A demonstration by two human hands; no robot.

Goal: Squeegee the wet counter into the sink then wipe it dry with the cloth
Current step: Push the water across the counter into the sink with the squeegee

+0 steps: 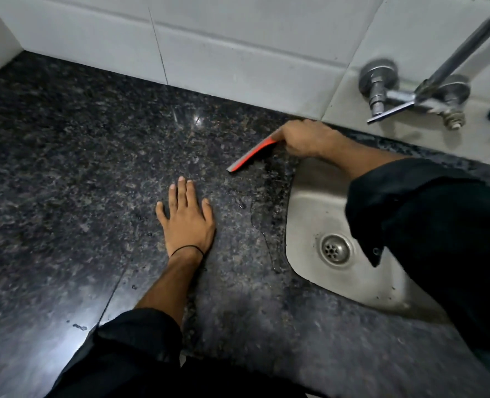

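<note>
A dark speckled granite counter [80, 168] fills the view. My right hand [307, 137] grips an orange squeegee [251, 153] near the back wall, just left of the sink's far corner; its blade edge rests on the counter, slanting toward me. My left hand [185, 216] lies flat on the counter with fingers spread, holding nothing, a thin black band on the wrist. A steel sink [309, 214] with a round drain [335, 249] sits to the right. Water streaks and drops [255, 214] lie on the counter along the sink's left rim. No cloth is in view.
White tiled wall [209, 44] runs behind the counter. A chrome wall tap [404, 93] with a long spout projects above the sink at upper right. My black sleeve [439, 239] covers much of the sink's right side.
</note>
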